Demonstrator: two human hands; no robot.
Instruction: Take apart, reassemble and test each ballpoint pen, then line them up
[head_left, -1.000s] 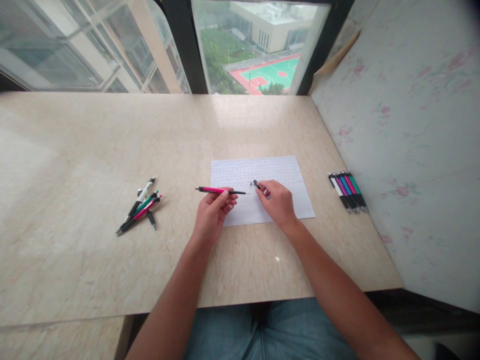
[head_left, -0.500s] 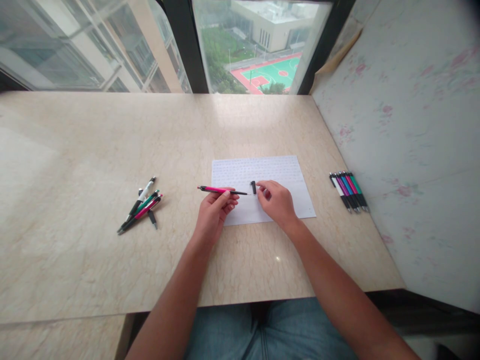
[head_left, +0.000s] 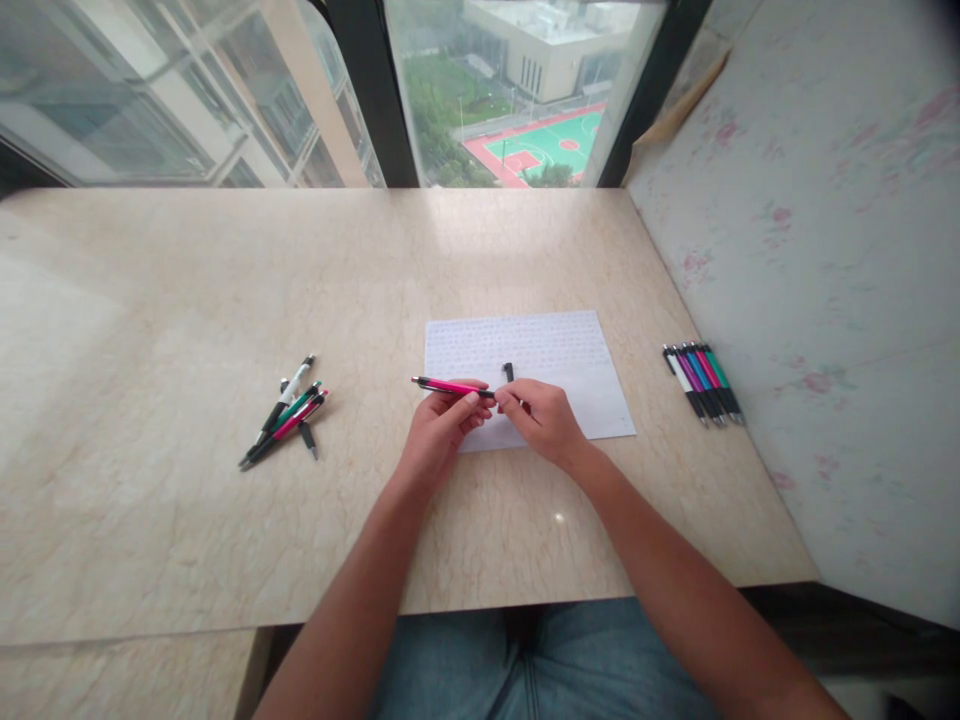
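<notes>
My left hand (head_left: 439, 430) is closed round a pink and black pen (head_left: 448, 386), held level just above the near left corner of a written white sheet of paper (head_left: 559, 350). My right hand (head_left: 541, 418) pinches the pen's thin front end, its fingertips meeting those of the left hand. A small black pen part (head_left: 508, 371) lies on the paper just beyond my fingers, untouched.
A loose heap of several pens (head_left: 283, 415) lies on the marble table (head_left: 187, 330) to the left. A neat row of several coloured pens (head_left: 703, 381) lies at the right, near the wall (head_left: 825, 250). Windows run along the far edge.
My right hand set the small black part down on the paper and moved left to pinch the pen's tip. The left hand shifted the pen slightly right.
</notes>
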